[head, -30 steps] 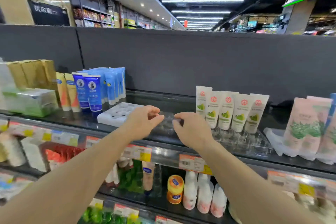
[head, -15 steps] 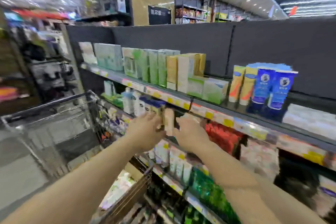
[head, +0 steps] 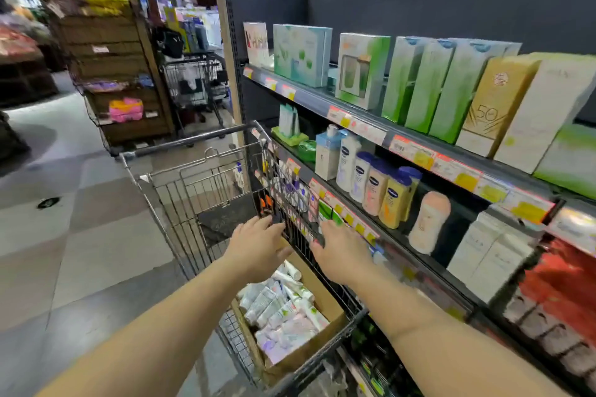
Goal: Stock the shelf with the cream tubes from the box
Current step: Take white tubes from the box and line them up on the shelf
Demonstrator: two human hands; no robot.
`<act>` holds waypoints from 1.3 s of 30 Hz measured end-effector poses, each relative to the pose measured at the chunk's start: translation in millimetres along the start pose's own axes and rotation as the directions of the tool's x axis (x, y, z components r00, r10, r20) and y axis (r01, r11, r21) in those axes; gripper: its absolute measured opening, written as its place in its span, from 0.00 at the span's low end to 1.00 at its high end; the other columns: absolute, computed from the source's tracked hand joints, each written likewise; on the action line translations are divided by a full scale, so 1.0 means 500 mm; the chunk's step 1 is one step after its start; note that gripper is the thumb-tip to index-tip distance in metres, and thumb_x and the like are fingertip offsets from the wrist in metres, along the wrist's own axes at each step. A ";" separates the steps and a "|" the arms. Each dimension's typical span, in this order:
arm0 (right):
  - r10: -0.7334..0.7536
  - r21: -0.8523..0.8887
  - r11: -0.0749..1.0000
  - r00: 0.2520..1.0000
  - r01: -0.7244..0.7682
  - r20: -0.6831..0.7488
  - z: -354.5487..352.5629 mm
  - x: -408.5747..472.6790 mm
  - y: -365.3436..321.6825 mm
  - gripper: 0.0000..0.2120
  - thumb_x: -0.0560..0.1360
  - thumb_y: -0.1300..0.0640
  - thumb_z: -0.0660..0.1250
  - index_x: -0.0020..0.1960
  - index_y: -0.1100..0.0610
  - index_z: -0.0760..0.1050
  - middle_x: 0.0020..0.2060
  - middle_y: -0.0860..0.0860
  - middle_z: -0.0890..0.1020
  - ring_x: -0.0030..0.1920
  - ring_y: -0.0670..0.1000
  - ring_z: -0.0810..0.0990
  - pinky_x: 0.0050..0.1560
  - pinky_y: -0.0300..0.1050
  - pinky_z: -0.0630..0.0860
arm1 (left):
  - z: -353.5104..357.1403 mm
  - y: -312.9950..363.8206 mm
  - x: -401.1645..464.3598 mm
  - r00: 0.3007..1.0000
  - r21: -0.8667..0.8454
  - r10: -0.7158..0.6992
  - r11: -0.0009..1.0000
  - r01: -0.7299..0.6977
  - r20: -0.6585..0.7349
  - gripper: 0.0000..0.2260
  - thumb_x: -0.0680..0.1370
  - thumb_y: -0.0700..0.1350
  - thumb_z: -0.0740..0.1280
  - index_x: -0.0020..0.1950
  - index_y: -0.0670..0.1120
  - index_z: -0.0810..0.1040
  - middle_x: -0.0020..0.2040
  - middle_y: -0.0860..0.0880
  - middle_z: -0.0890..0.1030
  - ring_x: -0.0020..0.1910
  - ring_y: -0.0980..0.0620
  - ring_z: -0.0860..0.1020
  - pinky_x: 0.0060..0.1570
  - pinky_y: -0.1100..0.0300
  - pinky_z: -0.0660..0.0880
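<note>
Both hands have swung away from the upper shelf and now reach down over the shopping cart [head: 206, 190] at lower centre of the frame. Left hand [head: 258, 246]: fingers extended and relaxed, holding nothing, above the cart basket. Right hand [head: 343, 251]: fingers spread, holding nothing, just beside the cart's wire side nearest the shelf [head: 419, 145].

Location of stock: the cream tubes [head: 283, 306] lie loosely piled in an open cardboard box [head: 329, 309] that sits inside the cart, below both hands at lower centre.

Handling assessment:
- Tubes appear to be small soft plastic, judged light and slightly squeezable.
- Surfaces look glossy; expect some slip when several are gathered at once.
- Recommended hold: round the mid-body or near the cap end, where the tube is likely stiffest. Avoid pinching the flat crimped tail.
- Tubes lie at mixed angles, so each will need turning before it can stand on the shelf.

Legible markings: a gold carton [head: 493, 103] at upper right shows "50". Lotion bottles [head: 377, 190] on the middle shelf carry a blue oval logo, too blurred to read. Tube print is unreadable.
</note>
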State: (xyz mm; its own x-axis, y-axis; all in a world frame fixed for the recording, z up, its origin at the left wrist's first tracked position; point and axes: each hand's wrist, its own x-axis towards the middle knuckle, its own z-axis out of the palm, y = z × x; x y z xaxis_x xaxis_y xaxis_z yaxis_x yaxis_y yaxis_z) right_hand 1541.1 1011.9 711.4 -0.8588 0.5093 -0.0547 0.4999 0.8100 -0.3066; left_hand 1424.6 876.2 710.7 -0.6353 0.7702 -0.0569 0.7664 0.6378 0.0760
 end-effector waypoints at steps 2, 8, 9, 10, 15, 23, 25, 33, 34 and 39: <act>0.012 0.028 1.000 0.999 -0.014 0.038 0.021 0.055 0.003 0.27 0.80 0.43 0.55 0.74 0.55 0.61 0.72 0.52 0.66 0.71 0.56 0.63 0.69 0.53 0.65 | 0.011 -0.023 0.045 0.999 0.003 -0.007 1.000 0.007 0.032 0.28 0.80 0.61 0.57 0.77 0.52 0.59 0.78 0.47 0.58 0.77 0.44 0.56 0.74 0.46 0.56; 0.063 0.097 0.993 0.993 -0.073 0.105 0.069 0.171 0.046 0.27 0.79 0.42 0.56 0.74 0.54 0.62 0.71 0.53 0.68 0.70 0.56 0.67 0.66 0.53 0.69 | 0.067 -0.069 0.179 0.993 -0.015 0.018 1.000 -0.016 0.113 0.27 0.80 0.60 0.59 0.76 0.50 0.63 0.76 0.48 0.63 0.74 0.45 0.61 0.73 0.52 0.59; 0.090 0.115 0.988 0.989 -0.104 0.122 0.076 0.183 0.054 0.27 0.79 0.42 0.57 0.73 0.54 0.63 0.70 0.53 0.69 0.69 0.57 0.68 0.65 0.53 0.70 | 0.082 -0.075 0.199 0.990 -0.015 0.041 0.999 -0.039 0.133 0.27 0.79 0.60 0.60 0.75 0.50 0.64 0.74 0.48 0.66 0.73 0.46 0.63 0.71 0.53 0.61; 0.121 0.130 0.982 0.982 -0.140 0.145 0.084 0.193 0.062 0.27 0.79 0.42 0.57 0.73 0.54 0.64 0.70 0.53 0.70 0.69 0.57 0.68 0.64 0.53 0.70 | 0.099 -0.081 0.216 0.984 -0.019 0.060 0.998 -0.058 0.166 0.27 0.79 0.59 0.60 0.75 0.49 0.65 0.73 0.48 0.67 0.71 0.46 0.65 0.70 0.54 0.63; 0.279 0.167 0.930 0.925 -0.328 0.259 0.162 0.239 0.114 0.24 0.78 0.44 0.59 0.71 0.52 0.66 0.66 0.54 0.73 0.65 0.58 0.73 0.61 0.55 0.74 | 0.201 -0.112 0.302 0.943 -0.083 0.118 0.992 -0.096 0.311 0.27 0.79 0.58 0.61 0.75 0.48 0.65 0.74 0.49 0.67 0.71 0.47 0.66 0.69 0.54 0.64; 0.561 0.141 0.741 0.721 -0.656 0.407 0.312 0.268 0.160 0.26 0.80 0.44 0.57 0.75 0.50 0.60 0.70 0.51 0.70 0.68 0.54 0.71 0.61 0.47 0.71 | 0.419 -0.138 0.444 0.768 -0.204 0.313 0.950 -0.238 0.559 0.24 0.79 0.55 0.63 0.73 0.49 0.66 0.71 0.48 0.71 0.69 0.47 0.69 0.65 0.57 0.67; 0.609 0.157 0.672 0.661 -0.723 0.438 0.358 0.269 0.162 0.23 0.81 0.46 0.57 0.74 0.50 0.62 0.70 0.50 0.70 0.68 0.54 0.71 0.62 0.46 0.71 | 0.480 -0.129 0.471 0.713 -0.222 0.361 0.932 -0.286 0.601 0.24 0.78 0.56 0.63 0.72 0.50 0.67 0.70 0.47 0.72 0.68 0.46 0.70 0.64 0.55 0.69; 0.653 0.243 0.490 0.537 -0.837 0.534 0.558 0.261 0.154 0.22 0.80 0.49 0.59 0.73 0.49 0.64 0.68 0.50 0.73 0.65 0.53 0.73 0.63 0.45 0.71 | 0.680 -0.090 0.499 0.546 -0.286 0.519 0.843 -0.456 0.658 0.19 0.76 0.52 0.66 0.66 0.49 0.72 0.64 0.47 0.74 0.63 0.43 0.72 0.60 0.50 0.72; 0.656 0.248 0.482 0.534 -0.840 0.533 0.577 0.261 0.154 0.22 0.80 0.50 0.59 0.73 0.49 0.64 0.67 0.50 0.74 0.65 0.54 0.73 0.62 0.45 0.71 | 0.703 -0.088 0.498 0.543 -0.280 0.528 0.835 -0.474 0.653 0.19 0.75 0.51 0.65 0.66 0.50 0.72 0.65 0.48 0.73 0.64 0.43 0.71 0.60 0.50 0.72; 0.667 0.283 0.464 0.541 -0.839 0.513 0.647 0.252 0.160 0.21 0.80 0.51 0.60 0.73 0.52 0.65 0.67 0.51 0.73 0.67 0.53 0.71 0.65 0.44 0.68 | 0.772 -0.065 0.492 0.580 -0.209 0.547 0.811 -0.547 0.604 0.19 0.81 0.49 0.58 0.71 0.47 0.65 0.68 0.44 0.67 0.64 0.41 0.67 0.62 0.50 0.67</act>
State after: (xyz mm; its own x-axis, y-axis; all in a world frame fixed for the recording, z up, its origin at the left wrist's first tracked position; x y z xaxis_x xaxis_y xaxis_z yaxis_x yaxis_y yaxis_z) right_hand 1436.6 1046.9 372.4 -0.1889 0.6665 -0.7212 0.9213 -0.1340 -0.3651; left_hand 1280.0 1046.6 310.0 0.1077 0.7983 -0.5925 0.9491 0.0950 0.3004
